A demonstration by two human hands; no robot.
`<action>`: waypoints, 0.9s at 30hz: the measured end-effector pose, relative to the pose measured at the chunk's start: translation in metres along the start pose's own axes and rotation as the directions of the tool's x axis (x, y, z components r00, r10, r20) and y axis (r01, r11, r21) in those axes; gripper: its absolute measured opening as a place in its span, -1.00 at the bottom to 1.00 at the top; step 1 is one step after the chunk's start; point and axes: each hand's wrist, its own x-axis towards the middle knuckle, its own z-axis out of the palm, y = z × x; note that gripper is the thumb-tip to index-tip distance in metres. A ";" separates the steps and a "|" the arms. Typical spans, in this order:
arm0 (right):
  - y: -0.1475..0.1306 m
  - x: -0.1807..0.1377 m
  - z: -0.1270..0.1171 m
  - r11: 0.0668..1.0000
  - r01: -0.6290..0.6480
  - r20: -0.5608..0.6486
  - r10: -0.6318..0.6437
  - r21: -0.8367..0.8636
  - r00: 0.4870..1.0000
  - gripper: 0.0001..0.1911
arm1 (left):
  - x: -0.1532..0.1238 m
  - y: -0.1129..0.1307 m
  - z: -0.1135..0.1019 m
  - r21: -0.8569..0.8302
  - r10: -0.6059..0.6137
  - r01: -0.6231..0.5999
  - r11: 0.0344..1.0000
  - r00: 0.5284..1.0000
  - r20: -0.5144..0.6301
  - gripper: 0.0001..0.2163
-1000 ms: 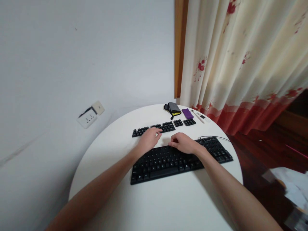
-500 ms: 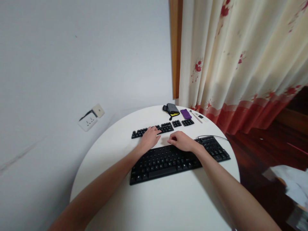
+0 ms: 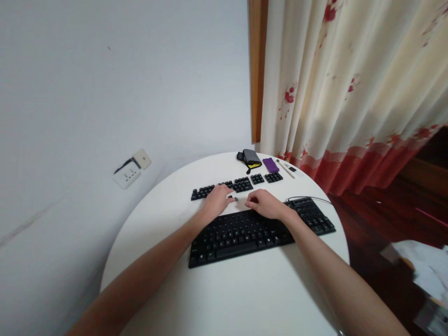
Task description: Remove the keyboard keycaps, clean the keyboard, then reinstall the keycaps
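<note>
My left hand [image 3: 216, 199] rests at the front of a row of loose black keycaps [image 3: 242, 185] on the white table. Small dark keycaps [image 3: 235, 199] show at its thumb tip, between thumb and forefinger. My right hand [image 3: 266, 203] hovers over the upper edge of a black keyboard [image 3: 238, 238], its fingers curled in and thumb against them. Whatever those fingers hold, if anything, is hidden. The keyboard's upper rows appear stripped of keycaps, while lower rows carry theirs. Both forearms cross above the table, the right one covering part of the keyboard.
Behind the keycap groups lie a grey and black pouch [image 3: 251, 157], a purple cloth [image 3: 270, 164] and a slim brush [image 3: 286, 169]. The keyboard's cable [image 3: 311, 198] runs off the right side of the round table [image 3: 210, 298]. A wall and a curtain [image 3: 315, 93] border it.
Small dark keycaps now show by my left thumb, where none were visible before. My right hand has barely shifted, staying curled above the keyboard.
</note>
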 end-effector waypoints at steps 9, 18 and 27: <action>0.006 0.004 0.007 0.996 -0.068 -0.026 0.066 -0.065 0.997 -0.88 | 0.004 0.005 0.008 -0.114 0.019 -0.011 0.993 0.997 0.071 -0.80; 0.005 0.008 0.023 1.000 0.028 -0.146 -0.028 -0.003 0.989 -0.81 | -0.003 0.022 -0.005 -0.328 0.058 -0.028 0.944 0.995 0.083 -0.81; -0.009 0.002 0.001 0.970 0.075 -0.193 -0.029 0.233 0.981 -0.84 | -0.028 0.045 -0.029 -0.764 -0.123 0.161 0.625 0.987 0.108 -0.79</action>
